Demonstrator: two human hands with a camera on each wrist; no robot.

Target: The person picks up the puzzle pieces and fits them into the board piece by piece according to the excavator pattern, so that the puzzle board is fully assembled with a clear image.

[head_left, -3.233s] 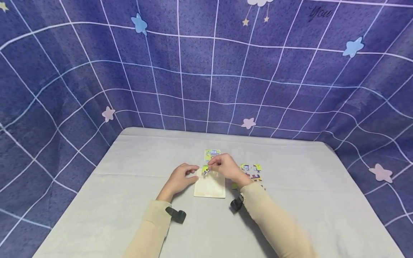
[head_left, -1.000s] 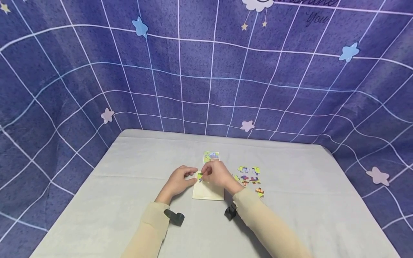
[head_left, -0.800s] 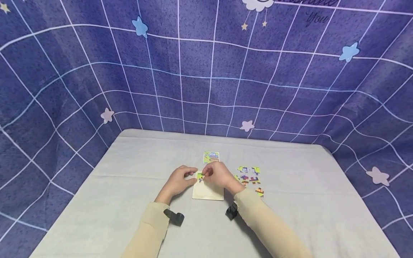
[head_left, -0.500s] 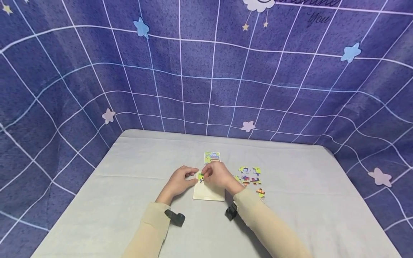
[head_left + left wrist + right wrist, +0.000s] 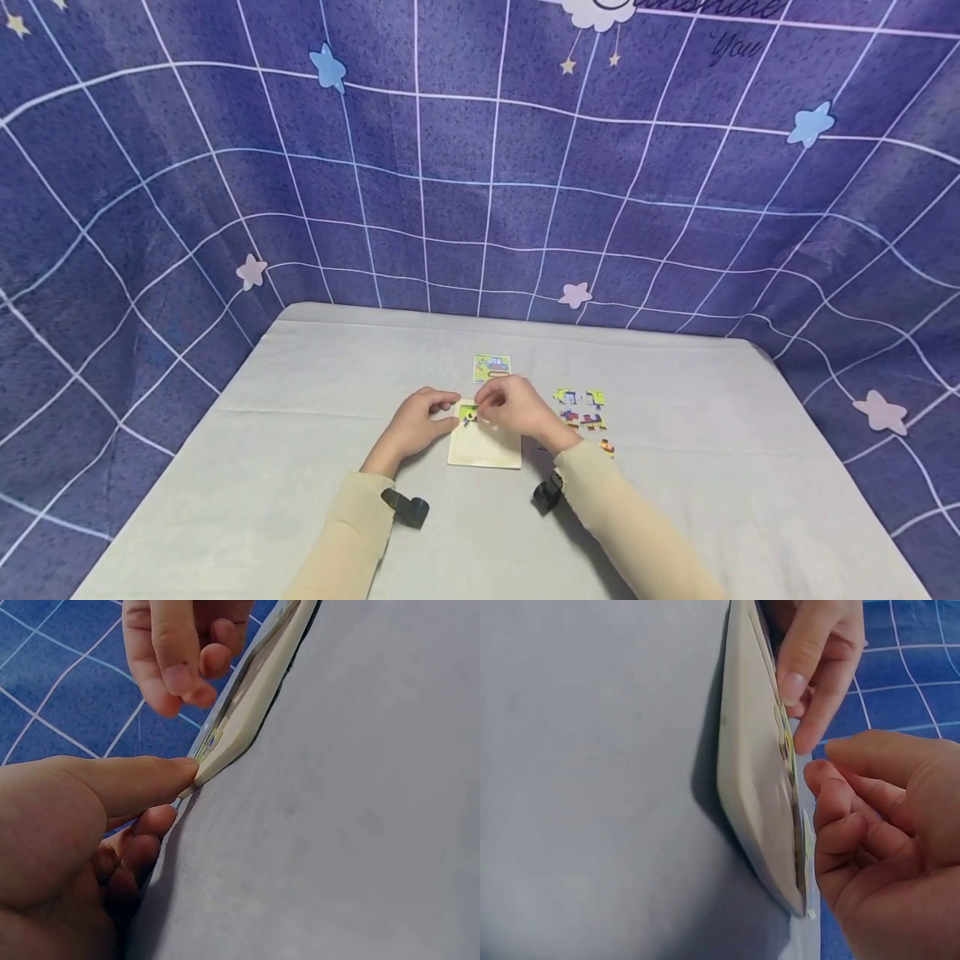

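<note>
"Puzzle piece [image 5: 467, 414], held by the right hand [image 5: 517, 408] over the tray [image 5: 483, 454] three seconds ago, now lies in the tray's far left corner; the hand has drawn slightly off it."

"How are both hands placed, nearest things first?"

"Cream sleeves [image 5: 630, 517] reach in from the near side. The left hand [image 5: 415, 427] holds the tray by its far left corner, between thumb and forefinger. The right hand's fingers, loosely curled and gripping nothing I can see, hang just above the piece."

"Doing this step well?"

"I'd keep the tray braced, nudge the piece square against both rims, then press lightly. Whether it sits fully flat, I can't tell."

"Edges and room?"

"Plain cloth spans from tray to the table's [image 5: 300, 433] left edge. Near the tray's right side lie loose pieces [image 5: 568, 397], which a low sleeve could scatter. Just beyond the far rim is a picture card [image 5: 491, 364]; then the table's far edge, then a blue-purple curtain [image 5: 450, 200] with grid lines and stars."
</note>
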